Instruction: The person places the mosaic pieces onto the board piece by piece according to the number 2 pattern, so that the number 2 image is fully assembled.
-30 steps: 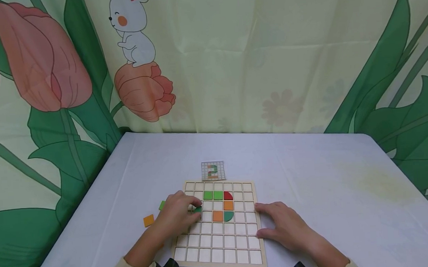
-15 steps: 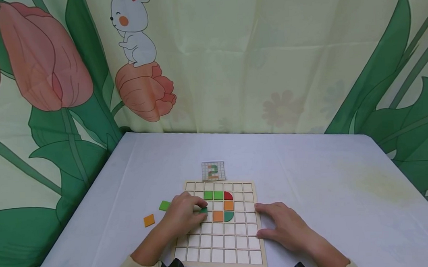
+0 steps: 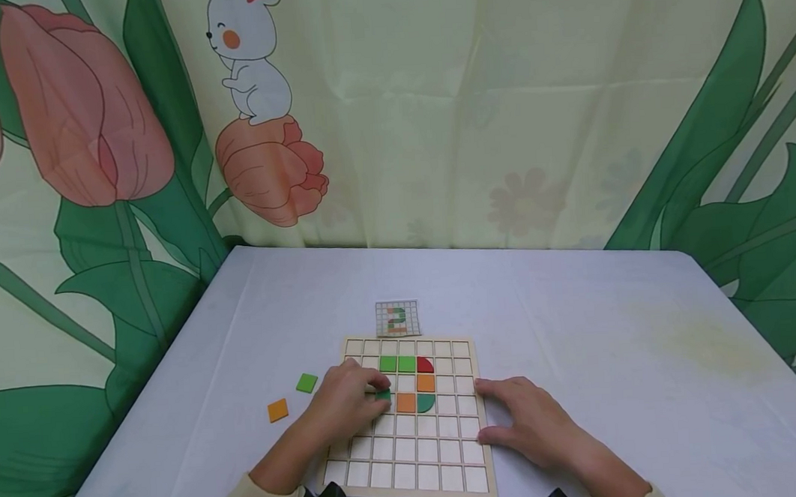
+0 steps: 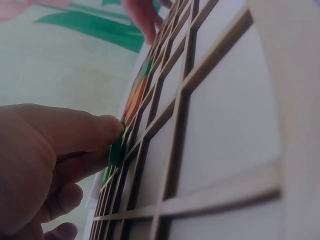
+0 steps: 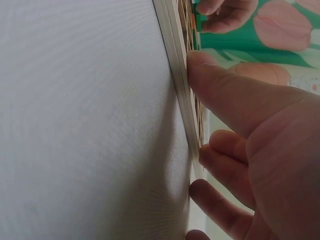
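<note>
The left hand [image 3: 347, 403] pinches the green piece [image 4: 116, 152], best lowered flat and square onto the board [image 3: 411, 495], which the right hand [image 3: 528, 419] steadies with relaxed, spread fingers.

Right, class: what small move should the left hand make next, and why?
I'd probably settle the dark green piece just left of the lower orange tile on the board: the left hand pinches it right by that spot, and the right hand touches the board's edge.

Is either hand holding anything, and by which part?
The left hand pinches a dark green tile by its edges; the right hand only touches the board.
</note>
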### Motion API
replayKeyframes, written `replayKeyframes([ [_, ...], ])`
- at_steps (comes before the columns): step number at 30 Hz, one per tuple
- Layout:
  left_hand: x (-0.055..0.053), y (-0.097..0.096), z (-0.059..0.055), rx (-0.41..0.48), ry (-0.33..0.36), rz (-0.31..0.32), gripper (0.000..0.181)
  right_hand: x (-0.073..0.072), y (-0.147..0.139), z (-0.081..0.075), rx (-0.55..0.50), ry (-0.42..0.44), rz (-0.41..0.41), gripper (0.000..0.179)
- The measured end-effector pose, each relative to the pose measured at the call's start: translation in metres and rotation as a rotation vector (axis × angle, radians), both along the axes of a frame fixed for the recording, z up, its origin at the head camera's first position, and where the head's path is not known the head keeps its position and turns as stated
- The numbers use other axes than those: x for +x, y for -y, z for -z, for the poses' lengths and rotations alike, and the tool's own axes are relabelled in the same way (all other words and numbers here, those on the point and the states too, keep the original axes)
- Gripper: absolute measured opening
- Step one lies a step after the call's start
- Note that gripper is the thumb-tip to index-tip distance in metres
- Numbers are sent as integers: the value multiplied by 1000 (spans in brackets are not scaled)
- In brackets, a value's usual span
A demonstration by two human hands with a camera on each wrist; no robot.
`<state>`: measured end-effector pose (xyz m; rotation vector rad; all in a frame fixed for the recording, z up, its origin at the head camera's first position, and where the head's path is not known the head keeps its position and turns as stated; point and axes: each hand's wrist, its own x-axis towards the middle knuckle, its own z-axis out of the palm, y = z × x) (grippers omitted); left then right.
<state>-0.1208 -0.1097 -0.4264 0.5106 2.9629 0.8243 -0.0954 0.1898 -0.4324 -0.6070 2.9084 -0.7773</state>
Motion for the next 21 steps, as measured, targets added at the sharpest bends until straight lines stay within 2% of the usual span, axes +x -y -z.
replayKeyframes([
  [12,1,-2,4,-38,-44,28,15,1,-1,-1,-5,-8,-2,64],
  [21,2,-1,3,-41,-36,21,19,1,-3,-1,-8,-23,-18,64],
])
